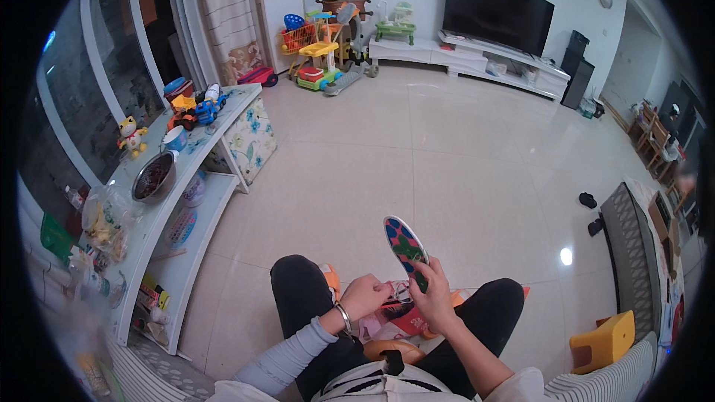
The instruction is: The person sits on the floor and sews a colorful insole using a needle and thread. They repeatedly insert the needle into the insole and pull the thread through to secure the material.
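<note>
My right hand point(432, 294) grips the lower end of an insole-shaped piece point(402, 242) with a white rim and a green, blue and pink pattern, its rounded end pointing up and away. My left hand point(365, 296), with a bangle on its wrist, is closed just left of it, fingertips against a pink, black and white item point(398, 294); what exactly they pinch is too small to tell. Between my knees lies red and pink printed material point(406, 321), perhaps a bag, partly hidden by my hands. A rounded orange-brown thing point(395, 351) shows below it.
To the left stands a white shelf table point(197, 152) with a metal bowl point(154, 177), toys and plastic bags. A yellow stool point(605, 341) is at the lower right, near a grey sofa point(633, 246). Toys point(320, 52) and a television point(497, 11) are far off across the tiled floor.
</note>
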The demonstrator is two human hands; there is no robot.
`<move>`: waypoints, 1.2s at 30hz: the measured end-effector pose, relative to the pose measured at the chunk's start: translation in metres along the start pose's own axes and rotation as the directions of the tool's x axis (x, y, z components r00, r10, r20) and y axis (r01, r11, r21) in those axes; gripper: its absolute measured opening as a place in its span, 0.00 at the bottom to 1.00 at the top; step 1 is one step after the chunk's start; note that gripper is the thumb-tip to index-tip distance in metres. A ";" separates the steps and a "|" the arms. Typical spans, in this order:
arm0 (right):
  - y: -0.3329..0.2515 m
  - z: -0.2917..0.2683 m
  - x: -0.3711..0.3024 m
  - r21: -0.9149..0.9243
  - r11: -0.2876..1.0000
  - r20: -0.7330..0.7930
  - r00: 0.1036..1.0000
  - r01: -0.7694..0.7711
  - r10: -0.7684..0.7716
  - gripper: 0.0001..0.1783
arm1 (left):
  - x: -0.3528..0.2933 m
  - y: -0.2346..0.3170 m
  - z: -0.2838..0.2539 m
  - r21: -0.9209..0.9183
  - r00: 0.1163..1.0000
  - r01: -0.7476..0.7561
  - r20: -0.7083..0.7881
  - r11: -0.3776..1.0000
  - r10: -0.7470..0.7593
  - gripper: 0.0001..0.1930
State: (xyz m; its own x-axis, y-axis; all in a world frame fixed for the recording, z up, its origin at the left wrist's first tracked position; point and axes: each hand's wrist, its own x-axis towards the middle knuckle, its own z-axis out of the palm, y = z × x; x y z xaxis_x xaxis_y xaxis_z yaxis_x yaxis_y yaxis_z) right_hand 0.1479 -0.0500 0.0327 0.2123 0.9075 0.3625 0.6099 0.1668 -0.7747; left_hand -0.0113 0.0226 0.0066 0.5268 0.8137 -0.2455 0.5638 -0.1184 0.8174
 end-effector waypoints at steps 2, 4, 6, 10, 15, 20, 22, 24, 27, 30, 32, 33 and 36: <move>0.002 0.000 0.001 0.005 1.000 0.022 1.000 0.017 -0.017 0.16 | -0.003 0.010 0.002 0.151 1.000 -0.004 0.002 0.989 0.004 0.15; -0.001 0.000 0.005 0.075 0.997 0.059 0.998 0.018 -0.022 0.17 | -0.005 0.007 0.007 0.159 1.000 -0.020 0.013 0.987 0.018 0.15; 0.022 0.010 0.004 0.188 0.981 0.076 0.996 -0.050 0.036 0.17 | -0.008 0.002 0.012 0.092 0.998 -0.046 0.047 0.995 0.042 0.14; 0.083 0.036 -0.005 0.172 0.961 0.062 0.976 -0.215 0.208 0.17 | -0.019 -0.021 0.023 -0.066 0.963 -0.067 0.255 0.996 0.082 0.13; 0.157 0.084 -0.046 -0.058 0.921 0.214 0.897 -0.384 0.387 0.16 | -0.045 -0.040 0.042 -0.122 0.915 -0.145 0.361 0.982 0.180 0.17; 0.192 0.110 -0.066 -0.120 0.864 0.309 0.809 -0.489 0.500 0.14 | -0.067 -0.043 0.055 -0.075 0.838 -0.182 0.510 0.980 0.195 0.18; 0.197 0.114 -0.069 -0.164 0.854 0.385 0.765 -0.494 0.516 0.13 | -0.074 -0.045 0.061 -0.072 0.825 -0.216 0.519 0.974 0.222 0.17; 0.199 0.119 -0.074 -0.241 0.811 0.370 0.723 -0.532 0.584 0.13 | -0.079 -0.046 0.067 -0.064 0.815 -0.212 0.539 0.975 0.213 0.16; 0.205 0.122 -0.078 -0.346 0.778 0.420 0.655 -0.524 0.628 0.12 | -0.079 -0.044 0.071 -0.061 0.820 -0.203 0.535 0.977 0.204 0.17; 0.202 0.120 -0.081 -0.436 0.769 0.482 0.600 -0.467 0.638 0.11 | -0.080 -0.043 0.074 -0.077 0.827 -0.234 0.508 0.969 0.240 0.17; 0.191 0.119 -0.080 -0.528 0.747 0.469 0.595 -0.403 0.653 0.11 | -0.081 -0.047 0.078 -0.080 0.840 -0.285 0.460 0.955 0.289 0.16; 0.185 0.119 -0.079 -0.591 0.721 0.439 0.606 -0.362 0.664 0.11 | -0.081 -0.051 0.080 -0.082 0.844 -0.306 0.437 0.948 0.310 0.16; 0.177 0.117 -0.081 -0.701 0.644 0.355 0.634 -0.307 0.687 0.12 | -0.080 -0.054 0.084 -0.092 0.850 -0.322 0.411 0.942 0.330 0.16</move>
State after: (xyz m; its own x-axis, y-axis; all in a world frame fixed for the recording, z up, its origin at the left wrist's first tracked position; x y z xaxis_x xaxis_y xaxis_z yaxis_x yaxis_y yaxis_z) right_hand 0.1493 -0.0493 -0.1945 0.2831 0.8266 -0.4864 0.8628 -0.4410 -0.2474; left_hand -0.0303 -0.0840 -0.0616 0.8951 0.4190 -0.1528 0.3035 -0.3212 0.8970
